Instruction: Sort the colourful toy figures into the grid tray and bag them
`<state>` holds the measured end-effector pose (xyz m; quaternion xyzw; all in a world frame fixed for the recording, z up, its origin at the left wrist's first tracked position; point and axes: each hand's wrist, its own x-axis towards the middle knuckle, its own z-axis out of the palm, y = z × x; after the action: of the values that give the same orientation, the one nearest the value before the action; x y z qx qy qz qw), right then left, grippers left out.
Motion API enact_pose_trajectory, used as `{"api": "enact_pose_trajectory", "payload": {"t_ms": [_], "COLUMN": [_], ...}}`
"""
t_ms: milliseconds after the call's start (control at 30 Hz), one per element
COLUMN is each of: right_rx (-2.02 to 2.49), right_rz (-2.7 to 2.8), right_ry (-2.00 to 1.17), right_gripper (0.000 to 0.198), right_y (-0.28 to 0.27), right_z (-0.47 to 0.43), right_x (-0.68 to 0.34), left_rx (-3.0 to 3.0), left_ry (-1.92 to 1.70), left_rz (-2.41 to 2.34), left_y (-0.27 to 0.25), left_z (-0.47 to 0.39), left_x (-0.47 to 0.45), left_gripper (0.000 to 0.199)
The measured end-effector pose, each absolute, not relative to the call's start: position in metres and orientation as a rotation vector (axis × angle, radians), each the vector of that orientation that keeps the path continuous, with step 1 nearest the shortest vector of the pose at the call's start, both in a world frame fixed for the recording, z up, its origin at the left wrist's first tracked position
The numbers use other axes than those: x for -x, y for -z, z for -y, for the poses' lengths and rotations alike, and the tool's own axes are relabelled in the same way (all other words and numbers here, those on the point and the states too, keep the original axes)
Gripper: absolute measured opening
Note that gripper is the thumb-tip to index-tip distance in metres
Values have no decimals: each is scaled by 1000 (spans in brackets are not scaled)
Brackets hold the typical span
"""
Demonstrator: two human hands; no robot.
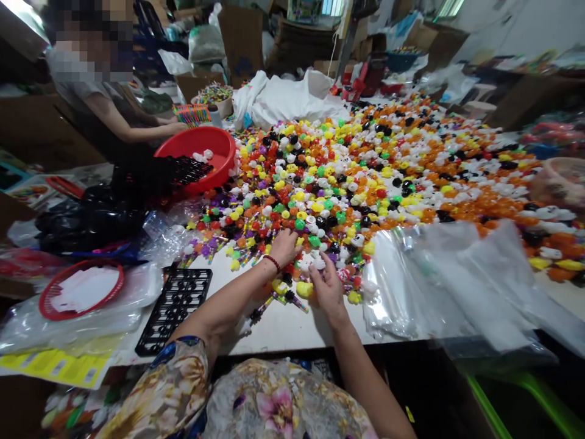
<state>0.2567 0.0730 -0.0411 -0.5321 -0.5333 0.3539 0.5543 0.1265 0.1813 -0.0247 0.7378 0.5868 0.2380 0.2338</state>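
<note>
**Reader:** A grey-and-cream floral fabric garment [274, 402] is seen nearest the camera; what is placed beyond it?

**Author:** A flat white tabletop [283, 338] is shown, largely covered by a broad heap of small, rounded, multicoloured plastic pieces [320, 183]. The pieces being handled are found at its near edge, around and between the hands.

**Reader:** How is such handling best done?

**Author:** In judgement, each piece is best parted from its neighbours with the fingertips and drawn toward the near strip of tabletop, where its shape can be checked. Light pressure is advised, since rounded pieces may be rolled away. The glossy, clear plastic bags [411, 286] are best kept from under the right wrist.

**Reader:** How are the hands held?

**Author:** They are held apart but near each other. The left hand [283, 249], its wrist ringed by a dark red beaded bracelet [273, 263], is lowered to the heap with fingers curled; whether anything is gripped cannot be told. The right hand [329, 289] is partly opened, thumb and forefinger slightly parted; a rounded white plastic piece [307, 262] appears to be touched at their tips, but a firm pinch cannot be confirmed. A rounded yellow plastic piece [304, 289] is seen just beside the thumb.
</note>
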Motion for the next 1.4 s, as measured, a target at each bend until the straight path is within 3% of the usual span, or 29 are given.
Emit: {"api": "enact_pose_trajectory", "payload": {"t_ms": [100,367,600,700,800,967,1100,1400], "right_rx": [1312,1343,1332,1441,1600,1798,1866,2034], "right_rz": [1205,1312,1813,1784,1663,1571,1518,1416], "right_ry": [-831,-680,-264,-191,-174,-211,-199,-164], "right_gripper": [48,19,64,63,56,51,53,36], "right_y": [42,46,56,66,67,55,49,43], "right_z": [-68,-69,-74,-73,-71,-68,-65,-73], "right_x": [-269,-287,-281,-288,-302,-320,-327,-347], "left_rx": [-1961,-1556,-1674,-1746,-1843,-1857,-1846,-1522], "left_ry": [-696,-833,-597,-719,-887,-692,-677,-882], "left_rz": [-1609,-1471,-1168,-1240,-1487,-1820,-1837,-1625], "left_y": [23,4,-9,-8,-5,0,4,6], "left_z": [-178,-144,-126,-141,-172,-216,-223,-186], "left_x": [-124,-85,-93,-106,-119,-139,-144,-105], "left_gripper": [6,16,27,34,17,26,14,22]}}
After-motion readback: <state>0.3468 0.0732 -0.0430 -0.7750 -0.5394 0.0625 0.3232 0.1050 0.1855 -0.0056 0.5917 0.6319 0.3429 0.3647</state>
